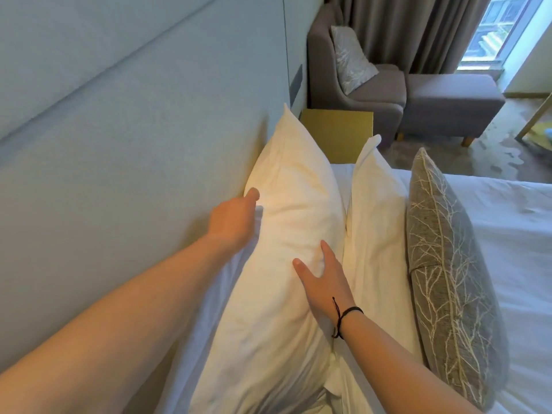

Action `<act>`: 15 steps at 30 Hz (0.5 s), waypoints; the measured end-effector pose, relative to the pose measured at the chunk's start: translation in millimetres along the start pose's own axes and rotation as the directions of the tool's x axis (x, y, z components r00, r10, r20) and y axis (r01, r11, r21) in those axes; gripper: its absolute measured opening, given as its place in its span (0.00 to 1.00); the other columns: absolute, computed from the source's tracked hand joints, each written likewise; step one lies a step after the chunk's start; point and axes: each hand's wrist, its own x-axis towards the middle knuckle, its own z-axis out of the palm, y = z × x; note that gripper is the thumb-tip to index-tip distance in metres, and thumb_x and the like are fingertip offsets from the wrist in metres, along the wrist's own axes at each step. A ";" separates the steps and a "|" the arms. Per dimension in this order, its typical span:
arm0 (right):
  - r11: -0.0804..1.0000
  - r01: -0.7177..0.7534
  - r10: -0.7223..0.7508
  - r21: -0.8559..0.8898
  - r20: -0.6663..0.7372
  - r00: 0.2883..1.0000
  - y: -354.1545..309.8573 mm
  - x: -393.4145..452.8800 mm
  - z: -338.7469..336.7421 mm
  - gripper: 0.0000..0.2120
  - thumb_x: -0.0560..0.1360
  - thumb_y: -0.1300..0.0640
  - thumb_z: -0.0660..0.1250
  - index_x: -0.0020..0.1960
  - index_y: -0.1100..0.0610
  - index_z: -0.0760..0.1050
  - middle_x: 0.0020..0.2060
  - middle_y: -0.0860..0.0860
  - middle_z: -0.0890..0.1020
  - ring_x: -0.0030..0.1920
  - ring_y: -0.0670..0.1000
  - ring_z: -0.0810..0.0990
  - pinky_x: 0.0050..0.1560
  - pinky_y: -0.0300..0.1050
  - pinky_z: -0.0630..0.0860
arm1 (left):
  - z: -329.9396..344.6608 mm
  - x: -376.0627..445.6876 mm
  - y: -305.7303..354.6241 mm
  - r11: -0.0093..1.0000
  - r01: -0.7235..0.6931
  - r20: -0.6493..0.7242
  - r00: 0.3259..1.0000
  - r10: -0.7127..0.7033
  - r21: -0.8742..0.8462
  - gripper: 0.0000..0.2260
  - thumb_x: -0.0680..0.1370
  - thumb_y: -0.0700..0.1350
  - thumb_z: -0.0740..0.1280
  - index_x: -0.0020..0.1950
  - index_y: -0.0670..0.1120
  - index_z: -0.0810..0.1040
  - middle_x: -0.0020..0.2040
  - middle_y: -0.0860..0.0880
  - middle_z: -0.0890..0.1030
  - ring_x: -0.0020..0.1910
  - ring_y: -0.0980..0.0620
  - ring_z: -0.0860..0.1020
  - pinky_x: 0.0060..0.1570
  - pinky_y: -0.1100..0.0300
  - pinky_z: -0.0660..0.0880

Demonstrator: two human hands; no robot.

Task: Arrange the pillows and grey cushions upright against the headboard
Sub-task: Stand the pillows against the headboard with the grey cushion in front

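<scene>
The headboard (125, 150) fills the left of the frame, and a big white pillow (286, 234) stands on edge against it, with a second pillow (376, 222) and two grey cushions (442, 252) lined up to its right on the bed (513, 234). The left hand (233, 219) reaches behind the big pillow, its fingers hidden so I cannot tell how they lie. The right hand (322, 279) presses its front with fingers apart, likely to keep it upright.

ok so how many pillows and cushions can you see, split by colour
white pillows: 2, back pillow and front pillow
grey branch-pattern cushions on the bed: 2, upper cushion and lower cushion
grey patterned cushion on the armchair: 1
total: 5
</scene>
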 end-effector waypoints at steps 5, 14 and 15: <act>1.000 -0.012 0.014 -0.024 0.046 0.999 -5.7 -2.5 11.5 0.42 0.68 0.28 0.62 0.76 0.36 0.47 0.77 0.40 0.54 0.75 0.45 0.58 0.64 0.42 0.61 | -43.6 -1.2 -20.4 0.833 -0.197 0.005 0.974 0.227 0.516 0.13 0.76 0.36 0.61 0.58 0.48 0.66 0.44 0.46 0.78 0.37 0.40 0.81 0.29 0.55 0.63; 0.994 -0.069 0.072 -0.081 0.042 0.996 -5.9 11.3 9.0 0.41 0.63 0.22 0.58 0.72 0.29 0.46 0.77 0.39 0.53 0.75 0.46 0.59 0.69 0.50 0.64 | -6.8 28.0 -16.1 0.992 0.100 -0.003 0.995 -0.100 -0.071 0.08 0.82 0.47 0.58 0.59 0.46 0.67 0.49 0.40 0.80 0.47 0.37 0.79 0.40 0.51 0.69; 0.994 -0.065 0.068 -0.083 0.041 0.997 -4.4 12.9 7.2 0.41 0.63 0.22 0.58 0.72 0.30 0.46 0.77 0.38 0.53 0.75 0.46 0.59 0.69 0.50 0.65 | -2.1 40.3 -13.4 0.957 0.182 0.052 0.983 -0.175 -0.227 0.11 0.82 0.50 0.59 0.61 0.45 0.67 0.50 0.40 0.80 0.48 0.37 0.78 0.42 0.51 0.71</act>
